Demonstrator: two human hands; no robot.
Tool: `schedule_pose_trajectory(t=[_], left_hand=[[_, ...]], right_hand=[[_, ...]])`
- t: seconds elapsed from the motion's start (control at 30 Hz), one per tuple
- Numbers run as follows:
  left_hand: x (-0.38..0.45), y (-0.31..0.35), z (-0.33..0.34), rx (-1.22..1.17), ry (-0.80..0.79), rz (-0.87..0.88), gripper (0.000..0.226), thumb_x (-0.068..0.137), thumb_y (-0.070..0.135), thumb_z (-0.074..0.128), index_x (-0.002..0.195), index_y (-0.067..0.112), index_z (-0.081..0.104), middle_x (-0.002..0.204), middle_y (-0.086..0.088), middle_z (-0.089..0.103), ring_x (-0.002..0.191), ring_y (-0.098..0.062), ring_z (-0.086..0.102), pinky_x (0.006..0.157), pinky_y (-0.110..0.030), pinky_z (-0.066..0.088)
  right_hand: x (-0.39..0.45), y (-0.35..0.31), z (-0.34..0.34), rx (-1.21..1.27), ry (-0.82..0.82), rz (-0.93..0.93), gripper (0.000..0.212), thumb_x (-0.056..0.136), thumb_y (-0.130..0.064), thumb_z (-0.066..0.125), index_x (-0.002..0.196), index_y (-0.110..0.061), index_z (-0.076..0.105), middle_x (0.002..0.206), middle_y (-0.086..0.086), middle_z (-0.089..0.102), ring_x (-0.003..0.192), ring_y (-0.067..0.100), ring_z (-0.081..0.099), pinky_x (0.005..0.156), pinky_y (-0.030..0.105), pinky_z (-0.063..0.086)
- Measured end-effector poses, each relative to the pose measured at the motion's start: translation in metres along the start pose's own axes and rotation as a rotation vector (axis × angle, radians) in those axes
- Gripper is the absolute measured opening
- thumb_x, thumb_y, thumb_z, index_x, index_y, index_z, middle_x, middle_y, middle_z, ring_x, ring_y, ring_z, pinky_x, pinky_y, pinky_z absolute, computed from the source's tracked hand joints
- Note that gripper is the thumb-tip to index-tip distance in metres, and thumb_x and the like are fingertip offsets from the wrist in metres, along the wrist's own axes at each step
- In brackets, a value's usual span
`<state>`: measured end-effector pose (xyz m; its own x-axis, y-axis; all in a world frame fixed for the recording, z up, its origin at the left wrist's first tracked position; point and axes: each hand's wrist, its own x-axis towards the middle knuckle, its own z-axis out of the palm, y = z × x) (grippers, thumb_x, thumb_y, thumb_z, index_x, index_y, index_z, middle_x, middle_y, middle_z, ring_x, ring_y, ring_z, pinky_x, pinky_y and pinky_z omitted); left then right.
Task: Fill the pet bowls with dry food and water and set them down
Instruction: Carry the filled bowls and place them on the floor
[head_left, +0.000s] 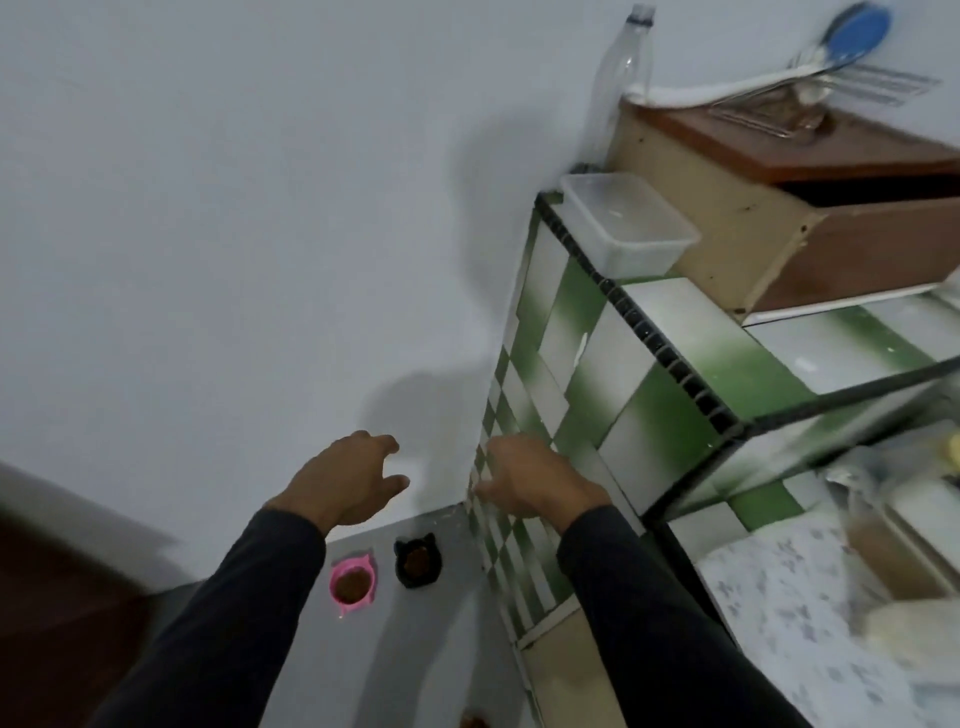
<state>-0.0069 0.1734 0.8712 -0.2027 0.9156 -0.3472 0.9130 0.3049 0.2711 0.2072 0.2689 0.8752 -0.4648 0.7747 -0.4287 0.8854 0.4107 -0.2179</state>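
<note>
Two cat-eared pet bowls stand on the grey floor by the wall corner: a pink bowl (354, 581) and a black bowl (417, 562) to its right, both holding brown dry food. My left hand (349, 480) hovers well above the pink bowl, fingers loosely spread, holding nothing. My right hand (524, 478) is raised in front of the green-and-white tiled counter side, fingers curled downward, with nothing visible in it. Both arms wear dark sleeves.
A tiled counter (691, 374) rises at the right. On it sit a clear plastic container (626, 223), an empty plastic bottle (623, 78) and a wooden box (810, 208) with spoons on top. A dark brown surface (62, 597) lies at the lower left.
</note>
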Motion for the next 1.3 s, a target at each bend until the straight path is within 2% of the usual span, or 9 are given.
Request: schedule_pose_trajectory(t=[0.13,0.2,0.37,0.47,0.57,0.77,0.97,1.17,1.3], left_hand=[[-0.009,0.008,-0.01,0.05,0.017,0.125,0.061,0.1,0.054,0.056,0.152,0.026,0.043,0.146,-0.007,0.052,0.13,-0.026,0.054,0.106,-0.04,0.047],[-0.016,0.013,-0.013,0.08,0.001,0.19,0.062,0.1,0.055,0.056,0.153,0.025,0.043,0.147,-0.007,0.051,0.131,-0.027,0.053,0.107,-0.04,0.047],[-0.038,0.029,-0.012,0.117,-0.094,0.38,0.064,0.101,0.054,0.055,0.155,0.024,0.04,0.155,-0.007,0.046,0.137,-0.025,0.048,0.111,-0.035,0.039],[-0.061,0.04,-0.006,0.083,-0.18,0.513,0.055,0.101,0.046,0.059,0.15,0.023,0.048,0.153,-0.003,0.05,0.133,-0.019,0.049,0.1,-0.022,0.034],[-0.084,0.053,0.002,0.039,-0.234,0.641,0.04,0.101,0.038,0.062,0.14,0.026,0.06,0.141,0.003,0.06,0.113,-0.008,0.053,0.087,-0.013,0.038],[-0.125,0.091,0.017,0.061,-0.263,0.716,0.037,0.101,0.039,0.061,0.136,0.025,0.063,0.134,0.0,0.062,0.116,-0.02,0.059,0.103,-0.04,0.051],[-0.174,0.146,0.04,0.148,-0.23,0.779,0.043,0.102,0.04,0.058,0.14,0.019,0.058,0.14,-0.005,0.059,0.121,-0.022,0.058,0.104,-0.035,0.049],[-0.236,0.201,0.081,0.265,-0.245,0.855,0.06,0.1,0.05,0.059,0.151,0.021,0.048,0.154,-0.006,0.049,0.134,-0.025,0.052,0.106,-0.034,0.045],[-0.286,0.239,0.117,0.295,-0.233,0.933,0.057,0.1,0.054,0.056,0.149,0.026,0.049,0.149,-0.007,0.05,0.132,-0.026,0.051,0.106,-0.039,0.046]], right_hand=[[-0.045,-0.002,-0.01,0.103,0.124,0.088,0.044,0.089,-0.046,0.063,0.126,-0.024,0.058,0.127,0.004,0.058,0.109,0.025,0.055,0.09,0.039,0.046],[-0.072,-0.001,-0.01,0.143,0.165,0.146,0.041,0.089,-0.047,0.063,0.124,-0.027,0.058,0.124,0.002,0.059,0.107,0.025,0.055,0.095,0.042,0.046],[-0.144,0.004,0.005,0.193,0.192,0.271,0.062,0.09,-0.05,0.062,0.142,-0.019,0.049,0.138,0.008,0.054,0.12,0.028,0.054,0.099,0.037,0.048],[-0.186,0.002,0.02,0.186,0.143,0.339,0.056,0.091,-0.048,0.061,0.138,-0.019,0.051,0.134,0.008,0.058,0.112,0.026,0.057,0.089,0.035,0.049],[-0.225,0.0,0.036,0.186,0.134,0.405,0.055,0.093,-0.049,0.062,0.136,-0.014,0.055,0.136,0.011,0.059,0.12,0.031,0.057,0.099,0.041,0.05],[-0.295,0.008,0.061,0.234,0.247,0.564,0.067,0.094,-0.052,0.062,0.149,-0.019,0.043,0.146,0.009,0.052,0.129,0.029,0.052,0.096,0.036,0.044],[-0.367,0.029,0.086,0.247,0.257,0.712,0.059,0.093,-0.052,0.06,0.14,-0.018,0.05,0.134,0.007,0.059,0.115,0.026,0.057,0.081,0.032,0.043],[-0.464,0.051,0.127,0.366,0.317,0.837,0.066,0.094,-0.051,0.062,0.149,-0.022,0.042,0.146,0.007,0.051,0.125,0.026,0.054,0.086,0.031,0.042],[-0.538,0.068,0.159,0.379,0.358,0.889,0.049,0.095,-0.044,0.058,0.135,-0.017,0.054,0.136,0.008,0.059,0.117,0.027,0.056,0.08,0.031,0.041]])
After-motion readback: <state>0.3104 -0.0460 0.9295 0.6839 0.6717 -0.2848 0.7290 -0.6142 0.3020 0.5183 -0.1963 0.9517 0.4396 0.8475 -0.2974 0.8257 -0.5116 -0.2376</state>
